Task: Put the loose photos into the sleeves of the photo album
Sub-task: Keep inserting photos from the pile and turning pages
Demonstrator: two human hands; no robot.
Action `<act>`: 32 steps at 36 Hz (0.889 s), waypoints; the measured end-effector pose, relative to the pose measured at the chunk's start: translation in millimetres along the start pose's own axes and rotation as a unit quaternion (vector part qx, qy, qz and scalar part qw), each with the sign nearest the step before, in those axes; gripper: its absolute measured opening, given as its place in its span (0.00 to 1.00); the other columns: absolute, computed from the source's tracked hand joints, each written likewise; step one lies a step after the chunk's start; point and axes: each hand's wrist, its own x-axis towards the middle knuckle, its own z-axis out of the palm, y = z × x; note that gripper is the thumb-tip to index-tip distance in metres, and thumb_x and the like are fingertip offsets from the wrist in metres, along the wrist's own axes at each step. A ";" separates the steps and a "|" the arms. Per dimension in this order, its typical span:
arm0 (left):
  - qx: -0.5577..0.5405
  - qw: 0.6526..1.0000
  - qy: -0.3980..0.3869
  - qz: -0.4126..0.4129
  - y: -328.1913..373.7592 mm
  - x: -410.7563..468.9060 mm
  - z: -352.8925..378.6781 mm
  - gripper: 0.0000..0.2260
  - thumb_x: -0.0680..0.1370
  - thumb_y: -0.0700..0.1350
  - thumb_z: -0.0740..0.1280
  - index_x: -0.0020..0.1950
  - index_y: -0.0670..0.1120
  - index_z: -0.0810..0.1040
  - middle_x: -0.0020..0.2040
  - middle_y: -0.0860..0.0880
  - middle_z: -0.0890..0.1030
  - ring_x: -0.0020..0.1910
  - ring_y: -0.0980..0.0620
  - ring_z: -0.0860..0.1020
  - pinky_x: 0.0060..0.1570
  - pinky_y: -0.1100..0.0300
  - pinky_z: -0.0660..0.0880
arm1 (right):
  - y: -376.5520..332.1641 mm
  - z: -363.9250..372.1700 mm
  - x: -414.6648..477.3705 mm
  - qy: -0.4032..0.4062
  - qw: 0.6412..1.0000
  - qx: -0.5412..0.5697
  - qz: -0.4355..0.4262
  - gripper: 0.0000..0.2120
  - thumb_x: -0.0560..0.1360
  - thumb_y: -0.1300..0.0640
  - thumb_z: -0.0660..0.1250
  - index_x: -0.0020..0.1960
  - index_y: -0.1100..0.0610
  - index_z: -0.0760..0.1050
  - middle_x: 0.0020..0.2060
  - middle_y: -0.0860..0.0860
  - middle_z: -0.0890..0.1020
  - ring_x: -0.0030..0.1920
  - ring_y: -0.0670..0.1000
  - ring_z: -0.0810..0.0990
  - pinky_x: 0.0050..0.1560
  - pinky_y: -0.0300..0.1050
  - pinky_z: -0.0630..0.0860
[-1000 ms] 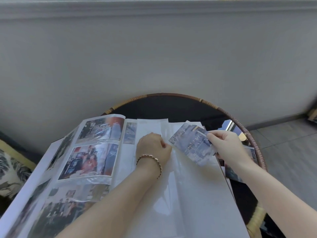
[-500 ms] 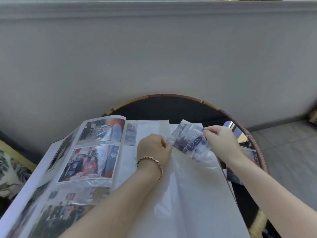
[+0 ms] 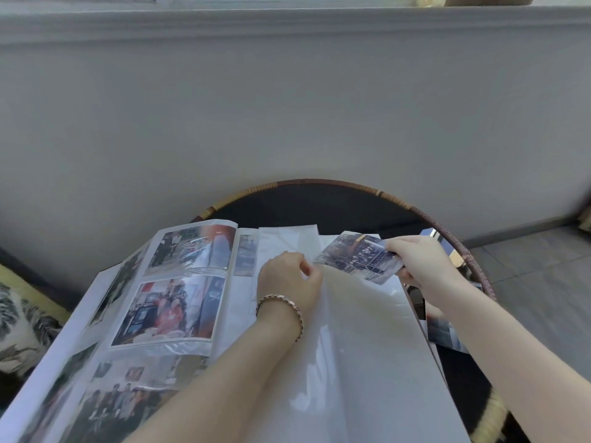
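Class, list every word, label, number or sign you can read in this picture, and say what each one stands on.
No text is readable in this view.
Loose bluish-grey photo pinched in the right hand: picture blurred, no words legible.
Sleeved photos in the open white photo album: too small and blurred to read.
Clear sleeve film pinched by the left hand: no print visible.

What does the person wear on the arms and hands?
No sleeves show: the left arm and right arm are bare as far as the frame goes. The left hand and right hand have no gloves and no rings that I can see. The left wrist carries a bracelet of small metal links, gold-pink in tone. The right wrist carries nothing.
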 end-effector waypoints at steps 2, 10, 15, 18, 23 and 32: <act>-0.004 1.000 0.000 -0.002 0.2 0.2 -0.3 0.07 0.76 0.44 0.62 0.39 0.45 0.75 0.53 0.49 0.81 0.53 0.50 0.75 0.50 0.62 0.67 | 0.7 -2.0 -2.1 -0.002 1.000 -0.002 -0.005 0.09 0.74 0.67 0.57 0.36 0.71 0.67 0.35 0.59 0.58 0.23 0.47 0.53 0.21 0.34 0.53; -0.029 0.999 0.003 -0.013 0.7 0.4 1.3 0.08 0.76 0.43 0.62 0.38 0.44 0.75 0.52 0.47 0.81 0.52 0.49 0.76 0.50 0.60 0.69 | 1.8 -1.5 -4.4 -0.009 1.000 -0.014 -0.024 0.11 0.74 0.68 0.56 0.40 0.78 0.68 0.34 0.60 0.61 0.22 0.46 0.54 0.20 0.33 0.53; -0.034 0.999 0.005 -0.007 -0.1 0.5 0.3 0.08 0.76 0.43 0.62 0.41 0.41 0.78 0.52 0.46 0.81 0.53 0.48 0.76 0.52 0.58 0.70 | -0.7 4.8 -4.6 -0.005 0.999 -0.035 -0.033 0.09 0.75 0.68 0.56 0.36 0.66 0.69 0.33 0.60 0.62 0.21 0.46 0.56 0.19 0.34 0.54; -0.033 0.999 0.006 -0.003 -0.7 0.8 0.3 0.07 0.76 0.42 0.63 0.41 0.41 0.78 0.52 0.46 0.81 0.53 0.48 0.76 0.52 0.58 0.70 | 0.6 8.7 -1.7 0.008 0.997 -0.059 -0.041 0.10 0.75 0.67 0.56 0.35 0.65 0.69 0.34 0.59 0.63 0.24 0.48 0.58 0.19 0.34 0.55; -0.026 1.000 0.000 -0.002 -1.6 0.9 1.9 0.09 0.75 0.46 0.61 0.39 0.43 0.76 0.51 0.47 0.81 0.52 0.48 0.76 0.51 0.59 0.70 | -1.8 10.5 1.2 0.015 0.998 -0.053 -0.036 0.10 0.76 0.65 0.57 0.37 0.62 0.71 0.32 0.60 0.64 0.24 0.49 0.60 0.18 0.34 0.57; -0.022 1.000 0.017 0.007 -0.7 1.0 3.8 0.12 0.74 0.48 0.57 0.40 0.43 0.77 0.46 0.47 0.81 0.49 0.47 0.76 0.49 0.60 0.68 | 2.5 11.9 6.1 -0.006 1.000 -0.012 0.002 0.10 0.75 0.68 0.56 0.35 0.69 0.66 0.33 0.59 0.62 0.20 0.45 0.57 0.20 0.33 0.54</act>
